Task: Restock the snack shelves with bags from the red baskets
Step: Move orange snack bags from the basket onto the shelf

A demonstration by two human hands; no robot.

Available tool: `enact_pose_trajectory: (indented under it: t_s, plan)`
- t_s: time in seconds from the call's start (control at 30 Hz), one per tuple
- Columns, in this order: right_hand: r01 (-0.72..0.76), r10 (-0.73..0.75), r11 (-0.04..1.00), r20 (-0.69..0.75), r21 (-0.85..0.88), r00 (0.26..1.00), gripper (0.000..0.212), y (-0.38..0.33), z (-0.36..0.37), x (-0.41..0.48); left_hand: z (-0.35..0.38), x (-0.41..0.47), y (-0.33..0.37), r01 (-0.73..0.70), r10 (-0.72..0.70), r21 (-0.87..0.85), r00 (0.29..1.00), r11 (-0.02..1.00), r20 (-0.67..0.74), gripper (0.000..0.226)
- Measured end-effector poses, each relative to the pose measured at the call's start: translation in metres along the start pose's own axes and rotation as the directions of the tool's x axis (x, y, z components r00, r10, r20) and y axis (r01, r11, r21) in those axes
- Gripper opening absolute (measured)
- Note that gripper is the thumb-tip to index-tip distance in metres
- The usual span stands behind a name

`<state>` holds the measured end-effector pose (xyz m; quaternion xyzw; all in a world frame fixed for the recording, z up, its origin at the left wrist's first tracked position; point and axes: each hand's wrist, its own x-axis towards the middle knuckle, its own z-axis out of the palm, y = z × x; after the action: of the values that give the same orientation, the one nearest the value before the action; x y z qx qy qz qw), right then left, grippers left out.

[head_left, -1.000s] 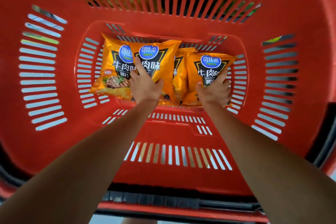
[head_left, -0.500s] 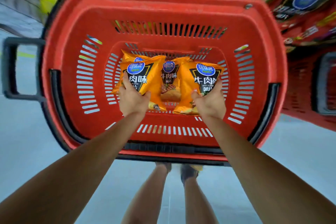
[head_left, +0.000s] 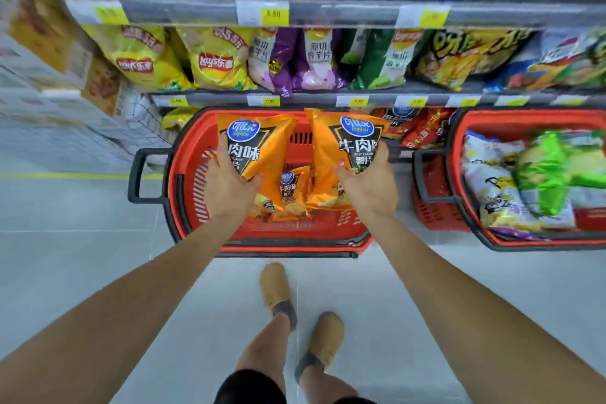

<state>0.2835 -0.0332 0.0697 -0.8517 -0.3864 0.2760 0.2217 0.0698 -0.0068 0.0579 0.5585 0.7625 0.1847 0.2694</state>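
Orange snack bags sit one in each of the hands, held over the red basket. The left hand grips the left orange bag by its lower edge, thumb across the front. The right hand grips the right orange bag the same way. A third orange bag lies in the basket below, between them.

The basket stands on a pale grey tiled floor, close against the shelving, with its black handle sticking out to the left. A yellow line runs across the floor at left. A second red basket stands just beside it on the right, heaped with bags, a green bag on top.

Behind, a grey shelf rail carries yellow price tags. Under it stand yellow crisp bags and purple bags. Tan shoes show at the bottom.
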Motion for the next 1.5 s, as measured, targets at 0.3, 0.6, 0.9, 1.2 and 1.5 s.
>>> enact_pose_trajectory:
  t_s: [0.3,0.6,0.9,1.2,1.5]
  plan:
    - [0.285,-0.247,0.949,-0.236,0.138,0.94,0.094,-0.134,-0.179,-0.052,-0.181,-0.024,0.15,-0.332,0.327,0.014,0.922,0.943,-0.209,0.097]
    - [0.521,-0.416,0.844,-0.46,0.125,0.784,0.092,-0.236,-0.326,-0.087,-0.307,-0.061,0.266,-0.483,0.446,0.022,0.788,0.875,-0.424,0.096]
    - [0.639,-0.494,0.768,-0.588,0.05,0.64,0.08,-0.3,-0.423,-0.099,-0.379,-0.082,0.351,-0.521,0.479,0.101,0.669,0.848,-0.568,0.095]
    - [0.719,-0.531,0.694,-0.652,0.031,0.541,0.076,-0.389,-0.488,-0.078,-0.449,-0.051,0.425,-0.565,0.401,-0.011,0.6,0.825,-0.692,0.093]
    - [0.711,-0.469,0.702,-0.733,0.029,0.493,0.072,-0.494,-0.542,-0.03,-0.521,0.016,0.529,-0.593,0.442,0.002,0.597,0.805,-0.67,0.089]
